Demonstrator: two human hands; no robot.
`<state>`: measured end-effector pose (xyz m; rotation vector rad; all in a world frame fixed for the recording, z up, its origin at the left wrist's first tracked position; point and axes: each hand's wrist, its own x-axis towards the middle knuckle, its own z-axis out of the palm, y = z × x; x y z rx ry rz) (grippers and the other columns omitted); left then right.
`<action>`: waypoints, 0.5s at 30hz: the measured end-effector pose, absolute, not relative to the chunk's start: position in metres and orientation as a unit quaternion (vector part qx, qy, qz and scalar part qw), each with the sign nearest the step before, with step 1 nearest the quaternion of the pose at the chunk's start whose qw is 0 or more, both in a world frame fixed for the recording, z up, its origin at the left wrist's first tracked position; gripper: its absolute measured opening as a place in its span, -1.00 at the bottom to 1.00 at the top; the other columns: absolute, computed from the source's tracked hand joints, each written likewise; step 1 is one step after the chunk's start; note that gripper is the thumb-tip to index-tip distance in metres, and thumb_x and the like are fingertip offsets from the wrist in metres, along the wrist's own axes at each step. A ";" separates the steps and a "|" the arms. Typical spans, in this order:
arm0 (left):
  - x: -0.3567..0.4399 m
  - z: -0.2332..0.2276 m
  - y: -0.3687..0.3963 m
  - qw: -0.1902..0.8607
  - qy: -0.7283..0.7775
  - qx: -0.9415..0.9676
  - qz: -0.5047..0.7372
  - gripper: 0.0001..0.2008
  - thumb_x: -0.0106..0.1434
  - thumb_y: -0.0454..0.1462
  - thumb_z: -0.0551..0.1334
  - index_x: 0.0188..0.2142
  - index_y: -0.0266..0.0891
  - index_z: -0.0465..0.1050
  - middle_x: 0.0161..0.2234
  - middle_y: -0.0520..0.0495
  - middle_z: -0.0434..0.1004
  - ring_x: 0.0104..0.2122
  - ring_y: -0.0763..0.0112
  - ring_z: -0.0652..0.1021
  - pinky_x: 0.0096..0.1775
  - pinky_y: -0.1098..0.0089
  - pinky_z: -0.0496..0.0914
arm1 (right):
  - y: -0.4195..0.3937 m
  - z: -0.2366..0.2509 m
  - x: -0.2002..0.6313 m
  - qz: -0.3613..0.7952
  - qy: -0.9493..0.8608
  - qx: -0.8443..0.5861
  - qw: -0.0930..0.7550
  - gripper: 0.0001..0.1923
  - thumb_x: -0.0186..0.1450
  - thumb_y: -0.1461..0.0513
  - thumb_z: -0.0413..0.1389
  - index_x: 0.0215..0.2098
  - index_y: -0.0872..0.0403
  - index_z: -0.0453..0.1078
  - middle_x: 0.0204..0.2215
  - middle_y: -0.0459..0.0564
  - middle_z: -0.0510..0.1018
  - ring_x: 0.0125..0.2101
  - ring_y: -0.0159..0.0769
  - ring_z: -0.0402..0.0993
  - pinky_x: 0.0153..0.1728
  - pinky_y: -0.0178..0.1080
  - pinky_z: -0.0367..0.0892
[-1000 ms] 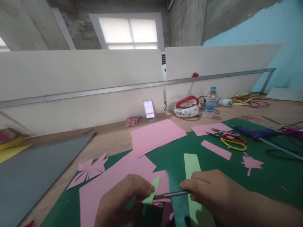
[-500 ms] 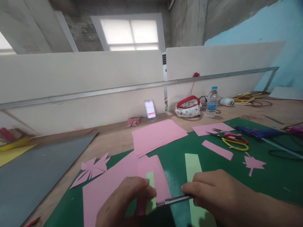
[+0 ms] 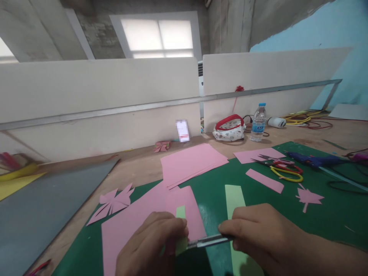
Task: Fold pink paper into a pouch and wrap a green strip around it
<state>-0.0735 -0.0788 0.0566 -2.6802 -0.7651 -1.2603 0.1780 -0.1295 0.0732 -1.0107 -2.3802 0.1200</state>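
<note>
My left hand (image 3: 155, 237) is closed on a short strip of light green paper (image 3: 181, 212), whose upper end stands above the fingers. My right hand (image 3: 264, 230) grips a slim silver utility knife (image 3: 211, 240) between thumb and fingers. The knife points left, and its thin tip meets the lower part of the green strip beside my left fingers. Under my right hand lies a longer light green paper strip (image 3: 235, 195), partly covered by it. Pink paper sheets (image 3: 120, 241) lie beneath and left of my left hand.
A green cutting mat (image 3: 212, 207) covers the table. At right lie scissors (image 3: 286, 174), a blue glue gun (image 3: 310, 160) and pink paper cutouts (image 3: 309, 198). Further back stand a pouch (image 3: 228, 132) and a water bottle (image 3: 258, 124). A pink paper flower (image 3: 115, 201) lies at left.
Both hands stay nearly in place. The green strip and knife have shifted slightly left and up in view, with the knife tip still against the strip.
</note>
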 end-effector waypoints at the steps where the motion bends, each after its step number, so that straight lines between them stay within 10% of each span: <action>1: -0.074 0.057 -0.078 0.042 -0.252 -0.875 -0.412 -0.77 0.13 -0.55 0.16 -0.29 -0.24 0.40 -0.45 0.04 0.52 -0.43 0.58 0.57 -0.38 0.64 0.44 | -0.130 0.072 0.178 0.051 -0.882 -0.373 0.282 -0.73 0.39 0.35 -0.10 -0.15 0.15 0.45 -0.47 0.00 0.52 -0.49 -0.35 0.40 -0.51 -0.32 0.21; 15: -0.076 0.059 -0.078 0.099 -0.228 -0.879 -0.406 -0.79 0.12 -0.51 0.24 -0.27 -0.23 0.44 -0.51 0.11 0.52 -0.56 0.64 0.53 -0.52 0.70 0.40 | -0.126 0.054 0.177 0.142 -0.859 -0.328 0.367 -0.75 0.37 0.29 -0.04 -0.18 0.23 0.47 -0.50 0.04 0.48 -0.51 -0.36 0.34 -0.51 -0.33 0.18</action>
